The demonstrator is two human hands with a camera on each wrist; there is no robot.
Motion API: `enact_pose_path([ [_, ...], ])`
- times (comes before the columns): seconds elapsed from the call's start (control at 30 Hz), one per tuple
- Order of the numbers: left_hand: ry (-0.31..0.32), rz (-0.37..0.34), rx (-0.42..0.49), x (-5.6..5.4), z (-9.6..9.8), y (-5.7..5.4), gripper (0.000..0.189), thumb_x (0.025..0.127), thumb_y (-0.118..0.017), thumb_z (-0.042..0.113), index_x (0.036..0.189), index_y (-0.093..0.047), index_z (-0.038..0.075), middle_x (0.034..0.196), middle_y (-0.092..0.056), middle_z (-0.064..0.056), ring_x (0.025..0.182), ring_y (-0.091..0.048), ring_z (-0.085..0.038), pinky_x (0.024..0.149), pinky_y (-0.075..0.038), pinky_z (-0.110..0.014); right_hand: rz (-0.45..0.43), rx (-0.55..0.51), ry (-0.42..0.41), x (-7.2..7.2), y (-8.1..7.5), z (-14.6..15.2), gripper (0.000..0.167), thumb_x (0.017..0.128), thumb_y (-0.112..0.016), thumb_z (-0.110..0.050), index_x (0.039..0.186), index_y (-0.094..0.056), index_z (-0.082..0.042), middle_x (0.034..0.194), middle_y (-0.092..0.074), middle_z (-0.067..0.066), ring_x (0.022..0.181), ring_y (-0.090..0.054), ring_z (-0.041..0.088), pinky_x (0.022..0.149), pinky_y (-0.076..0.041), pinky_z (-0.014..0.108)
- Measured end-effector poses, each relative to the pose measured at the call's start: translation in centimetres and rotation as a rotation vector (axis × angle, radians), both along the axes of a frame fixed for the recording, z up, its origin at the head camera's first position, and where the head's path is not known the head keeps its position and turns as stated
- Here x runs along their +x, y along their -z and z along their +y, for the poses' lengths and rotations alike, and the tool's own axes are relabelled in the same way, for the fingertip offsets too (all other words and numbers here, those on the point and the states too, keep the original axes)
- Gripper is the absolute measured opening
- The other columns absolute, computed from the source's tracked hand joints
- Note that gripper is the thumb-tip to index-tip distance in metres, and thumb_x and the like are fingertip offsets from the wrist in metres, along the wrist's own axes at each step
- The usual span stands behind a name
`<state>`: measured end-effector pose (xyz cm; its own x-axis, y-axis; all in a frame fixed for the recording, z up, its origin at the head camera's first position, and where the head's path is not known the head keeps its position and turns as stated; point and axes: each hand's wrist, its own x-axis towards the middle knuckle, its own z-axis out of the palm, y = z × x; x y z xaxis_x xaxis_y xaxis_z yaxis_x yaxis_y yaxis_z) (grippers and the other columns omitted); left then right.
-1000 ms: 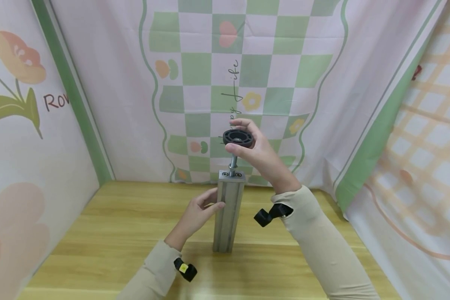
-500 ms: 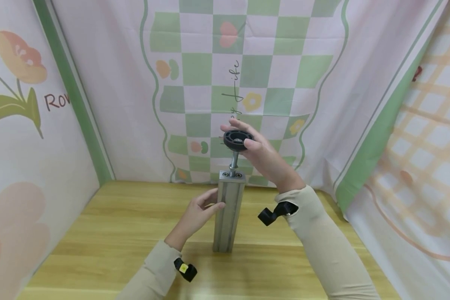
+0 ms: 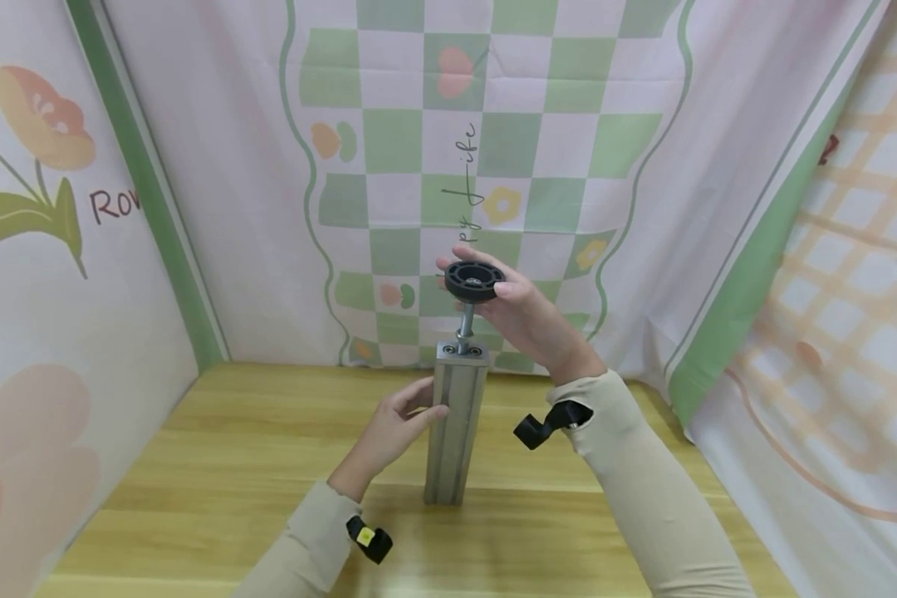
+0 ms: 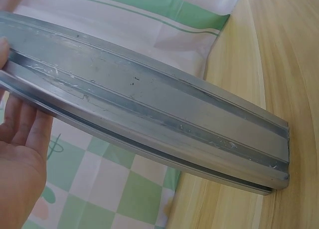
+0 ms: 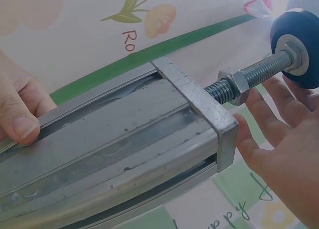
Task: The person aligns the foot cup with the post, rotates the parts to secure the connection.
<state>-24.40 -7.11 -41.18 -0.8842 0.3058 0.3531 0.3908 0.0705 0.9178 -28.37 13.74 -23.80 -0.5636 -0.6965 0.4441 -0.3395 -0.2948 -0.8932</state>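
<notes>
An upright aluminium profile [image 3: 456,440] stands on the wooden table, with a metal end plate [image 5: 199,102] on its top. A threaded stem [image 5: 266,68] with a hex nut [image 5: 239,87] rises from that plate. On the stem sits a round black leveling foot [image 3: 461,291], its ribbed hollow side facing up. My left hand [image 3: 394,425] grips the profile's upper part from the left, thumb on the near face. With my right hand [image 3: 531,320] I hold the foot: the thumb touches its right rim and the fingers reach round behind it.
The wooden table [image 3: 269,448] ends at a fabric backdrop [image 3: 389,141] with green checks. Patterned sheets [image 3: 830,349] hang on both sides. Each sleeve carries a small black wrist mount [image 3: 553,423].
My right thumb has slid from the foot's front rim to its right side, while the fingers behind shifted left. The left hand and profile stay in place.
</notes>
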Motion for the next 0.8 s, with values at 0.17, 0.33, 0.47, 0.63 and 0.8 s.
enact_pose_path([
  [0.17, 0.003, -0.003, 0.003, 0.04, -0.02, 0.02, 0.050, 0.096, -0.070, 0.030, 0.141, -0.057, 0.013, 0.119, -0.066, -0.002, 0.114, -0.061, -0.018, 0.105, -0.045, -0.041, 0.001, -0.013, -0.005, 0.13, 0.22, 0.09, 0.080, 0.096, -0.055, -0.040, 0.157, -0.022, -0.001, 0.159, -0.032, 0.019, 0.141, -0.036, 0.033, 0.115, -0.026, 0.046],
  [0.33, 0.002, -0.014, 0.009, 0.11, -0.02, 0.01, 0.052, 0.096, -0.070, 0.031, 0.142, -0.056, 0.013, 0.119, -0.066, -0.003, 0.114, -0.061, -0.019, 0.106, -0.045, -0.042, -0.010, -0.019, 0.022, 0.10, 0.30, -0.01, 0.081, 0.093, -0.061, -0.041, 0.153, -0.029, 0.002, 0.151, -0.044, 0.015, 0.137, -0.040, 0.034, 0.107, -0.036, 0.037],
  [0.47, -0.001, -0.017, 0.008, 0.14, 0.00, -0.04, 0.051, 0.096, -0.070, 0.031, 0.142, -0.056, 0.012, 0.119, -0.066, -0.003, 0.113, -0.061, -0.018, 0.105, -0.046, -0.041, -0.014, -0.023, 0.055, 0.06, 0.22, -0.25, 0.087, 0.088, -0.070, -0.049, 0.149, -0.035, 0.002, 0.142, -0.052, 0.012, 0.136, -0.040, 0.039, 0.110, -0.033, 0.041],
  [0.63, 0.006, -0.006, 0.011, 0.13, 0.00, -0.11, 0.049, 0.096, -0.070, 0.029, 0.141, -0.057, 0.013, 0.119, -0.066, -0.003, 0.113, -0.061, -0.018, 0.105, -0.046, -0.040, -0.002, -0.044, 0.095, 0.13, 0.21, -0.43, 0.079, 0.089, -0.070, -0.042, 0.146, -0.037, 0.002, 0.139, -0.051, 0.016, 0.130, -0.047, 0.030, 0.112, -0.033, 0.039],
  [0.8, 0.008, -0.005, 0.011, 0.03, -0.01, -0.06, 0.049, 0.097, -0.070, 0.027, 0.141, -0.057, 0.013, 0.117, -0.066, -0.003, 0.112, -0.061, -0.019, 0.105, -0.046, -0.040, 0.043, -0.019, 0.179, 0.30, 0.31, -0.50, 0.058, 0.092, -0.059, -0.028, 0.141, -0.040, -0.003, 0.137, -0.049, 0.017, 0.127, -0.048, 0.028, 0.110, -0.036, 0.038],
])
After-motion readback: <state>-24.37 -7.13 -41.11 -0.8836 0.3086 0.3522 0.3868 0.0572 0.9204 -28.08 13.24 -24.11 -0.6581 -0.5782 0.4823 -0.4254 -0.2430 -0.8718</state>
